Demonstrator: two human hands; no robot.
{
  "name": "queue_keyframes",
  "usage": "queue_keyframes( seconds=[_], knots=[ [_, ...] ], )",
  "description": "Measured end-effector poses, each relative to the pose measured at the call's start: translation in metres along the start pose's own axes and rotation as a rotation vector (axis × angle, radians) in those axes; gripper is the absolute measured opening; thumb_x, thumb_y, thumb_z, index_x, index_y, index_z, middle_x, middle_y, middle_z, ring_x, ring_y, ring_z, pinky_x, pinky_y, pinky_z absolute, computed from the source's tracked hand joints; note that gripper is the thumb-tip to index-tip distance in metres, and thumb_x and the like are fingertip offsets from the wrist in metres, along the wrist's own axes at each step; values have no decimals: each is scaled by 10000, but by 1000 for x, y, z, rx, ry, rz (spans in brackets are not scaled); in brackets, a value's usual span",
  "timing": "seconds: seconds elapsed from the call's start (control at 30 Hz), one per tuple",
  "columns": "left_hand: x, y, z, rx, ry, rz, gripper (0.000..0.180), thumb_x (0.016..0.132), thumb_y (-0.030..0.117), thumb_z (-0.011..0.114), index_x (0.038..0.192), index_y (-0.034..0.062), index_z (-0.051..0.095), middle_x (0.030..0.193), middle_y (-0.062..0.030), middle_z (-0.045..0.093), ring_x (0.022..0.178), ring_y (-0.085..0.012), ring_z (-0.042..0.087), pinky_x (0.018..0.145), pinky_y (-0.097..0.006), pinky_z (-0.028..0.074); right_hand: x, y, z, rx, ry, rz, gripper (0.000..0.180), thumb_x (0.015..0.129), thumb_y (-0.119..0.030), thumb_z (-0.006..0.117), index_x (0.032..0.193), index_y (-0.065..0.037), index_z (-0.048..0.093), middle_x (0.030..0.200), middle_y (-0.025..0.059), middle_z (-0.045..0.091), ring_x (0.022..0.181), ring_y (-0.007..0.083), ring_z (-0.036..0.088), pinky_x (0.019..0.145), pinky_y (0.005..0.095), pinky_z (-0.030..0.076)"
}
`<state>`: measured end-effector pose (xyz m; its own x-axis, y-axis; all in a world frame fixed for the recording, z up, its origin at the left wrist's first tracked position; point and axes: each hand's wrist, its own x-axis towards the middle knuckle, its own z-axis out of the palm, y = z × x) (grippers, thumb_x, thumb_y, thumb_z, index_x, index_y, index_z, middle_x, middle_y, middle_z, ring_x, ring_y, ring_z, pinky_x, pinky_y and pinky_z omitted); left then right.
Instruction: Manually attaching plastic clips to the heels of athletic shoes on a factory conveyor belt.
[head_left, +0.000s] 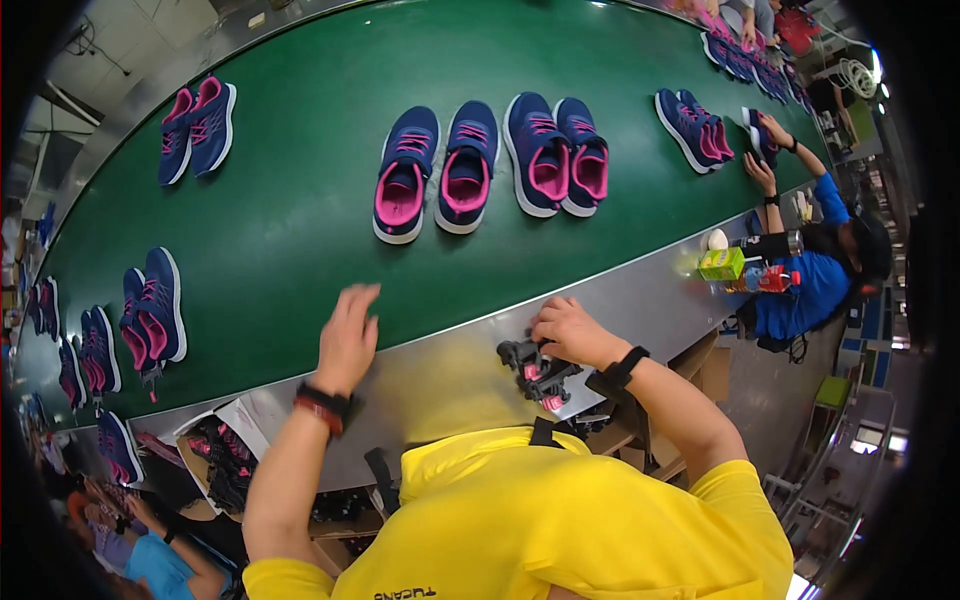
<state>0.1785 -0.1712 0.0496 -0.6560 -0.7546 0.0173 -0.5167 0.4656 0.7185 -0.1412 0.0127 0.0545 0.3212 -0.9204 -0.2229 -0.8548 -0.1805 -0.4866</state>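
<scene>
Green conveyor belt [300, 210] across the whole scene, curved by the lens, far side of a grey metal bench [450, 375] edge. Navy-and-pink sneakers on belt in pairs: two pairs side by side at centre far [490, 160], toes toward the near side; one pair far left [197, 128]; one pair left near [152, 310]; further pairs along left rim and far right [693, 127]. Co-worker in blue shirt [805, 285] at right end of bench, both hands on a shoe at belt edge. Green box [722, 264] and bottles on bench near that person. Box of dark parts with pink accents [222, 465] below bench at left near. Left hand [348, 335] open, fingers spread, palm down, over near edge of belt, holding nothing; red and black bands on wrist. Right hand [568, 330] closed over top of small black tool with pink parts [538, 372], at near edge of bench, right of centre. Black watch on right wrist. Yellow shirt in foreground.
</scene>
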Motion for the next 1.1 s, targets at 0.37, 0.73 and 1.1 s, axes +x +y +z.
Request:
queue_keyframes(
  seconds=[0.37,0.73,1.1],
  knots=[
    [151,-49,1,248,-335,314,239,787,13,567,1021,57,583,1009,-121,621,898,-334,600,760,-398,503,128,-41,-16,1339,136,617,206,908,-124,548,1086,-34,496,783,81,625,633,172,636,528,279,492],
    [109,-51,26,254,-141,263,265,792,53,622,1056,49,599,972,-135,662,850,-312,646,727,-383,535,174,-62,27,1551,193,599,410,962,-114,460,1339,6,351,814,84,610,603,158,629,519,247,523],
    [105,-19,12,376,-231,343,656,730,56,605,1337,249,446,1322,-225,440,724,-331,614,628,-417,516,190,-31,-18,1214,-41,435,192,940,-248,530,1004,-88,614,650,-2,561,501,72,521,441,220,453]
  ],
)
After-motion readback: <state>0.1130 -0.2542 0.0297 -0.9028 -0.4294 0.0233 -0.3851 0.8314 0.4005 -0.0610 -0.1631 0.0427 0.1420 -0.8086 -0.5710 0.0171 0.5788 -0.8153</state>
